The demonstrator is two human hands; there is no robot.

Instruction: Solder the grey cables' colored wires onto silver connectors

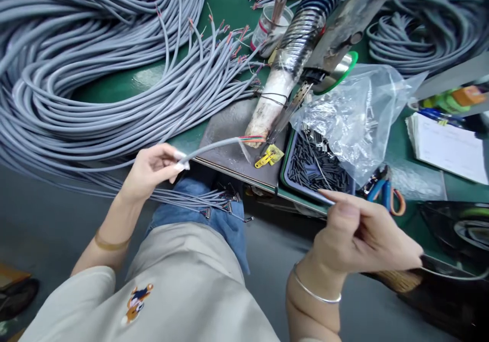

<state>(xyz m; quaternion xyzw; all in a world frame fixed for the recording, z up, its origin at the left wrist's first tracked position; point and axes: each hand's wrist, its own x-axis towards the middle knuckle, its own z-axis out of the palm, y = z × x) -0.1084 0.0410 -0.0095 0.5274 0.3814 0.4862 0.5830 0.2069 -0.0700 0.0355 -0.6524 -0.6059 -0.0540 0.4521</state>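
Observation:
A grey multi-core cable (214,146) is pinched between the thumb and fingertips of my left hand (151,169). Its stripped end, with several coloured cores (252,139), points right in front of a white-wrapped tube (267,103). My right hand (362,232) is closed, near the front edge of a tray of small black sleeves (313,166). From the little-finger side of that hand a thin wire (454,277) runs off to the right. The part inside the fist is hidden. Cables with small connectors (229,207) lie across my lap.
Large bundles of grey cable (114,92) cover the left of the green bench. A ribbed hose (324,1) comes down at the back. Around it are a yellow clip (269,156), a clear plastic bag (351,113), pliers (385,192), a paper pad (449,146) and a jar (271,24).

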